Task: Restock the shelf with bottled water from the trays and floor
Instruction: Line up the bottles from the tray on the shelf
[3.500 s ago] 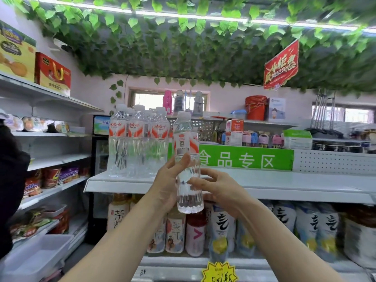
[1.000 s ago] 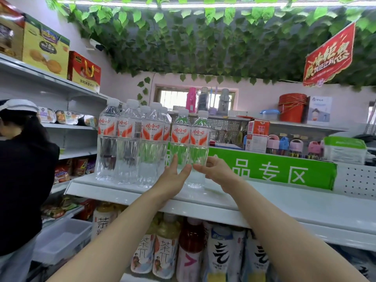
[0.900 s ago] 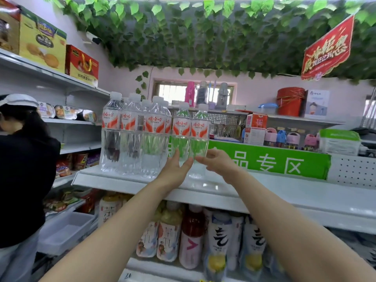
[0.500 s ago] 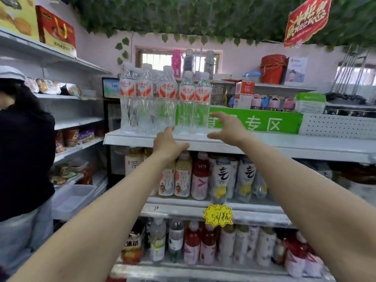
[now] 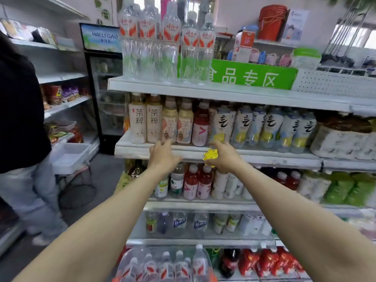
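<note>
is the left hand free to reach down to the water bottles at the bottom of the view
Probably yes: the left hand is empty, fingers loose, and the water bottles stand below it, caps exposed, nothing over them. It is a low reach, though.

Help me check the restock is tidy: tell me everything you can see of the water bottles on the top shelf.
The water bottles are clear plastic with red-and-white labels around the upper body. They stand upright and packed close together, at least five across the front, at the left end of the white top shelf. The rightmost ones overlap the green sign behind them. Neither the left hand nor the right hand touches them.
</note>
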`<act>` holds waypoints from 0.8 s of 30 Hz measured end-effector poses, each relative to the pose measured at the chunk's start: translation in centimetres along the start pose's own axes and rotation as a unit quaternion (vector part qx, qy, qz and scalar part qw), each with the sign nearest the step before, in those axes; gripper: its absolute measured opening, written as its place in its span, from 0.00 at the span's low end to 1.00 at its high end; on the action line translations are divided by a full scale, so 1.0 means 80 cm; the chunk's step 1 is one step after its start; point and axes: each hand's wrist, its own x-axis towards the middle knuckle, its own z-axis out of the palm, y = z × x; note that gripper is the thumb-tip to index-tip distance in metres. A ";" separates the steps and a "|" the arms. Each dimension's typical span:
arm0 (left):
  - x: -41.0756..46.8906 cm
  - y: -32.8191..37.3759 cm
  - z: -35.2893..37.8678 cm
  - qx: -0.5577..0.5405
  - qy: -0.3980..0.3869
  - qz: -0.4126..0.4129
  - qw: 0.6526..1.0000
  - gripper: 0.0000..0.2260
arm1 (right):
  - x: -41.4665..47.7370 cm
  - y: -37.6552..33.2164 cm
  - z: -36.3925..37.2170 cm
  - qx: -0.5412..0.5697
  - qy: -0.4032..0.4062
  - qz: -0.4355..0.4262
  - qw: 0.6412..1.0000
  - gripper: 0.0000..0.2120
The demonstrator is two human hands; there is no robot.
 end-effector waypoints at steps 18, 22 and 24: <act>-0.130 -0.263 0.260 -0.016 -0.211 -0.349 0.913 0.27 | -0.075 0.154 0.353 0.083 -0.347 0.158 0.921 0.26; -0.169 -0.297 0.304 -0.015 -0.242 -0.427 0.871 0.27 | -0.107 0.183 0.412 0.184 -0.426 0.265 0.845 0.17; -0.182 -0.300 0.314 -0.033 -0.234 -0.444 0.864 0.24 | -0.121 0.186 0.430 0.221 -0.465 0.304 0.801 0.13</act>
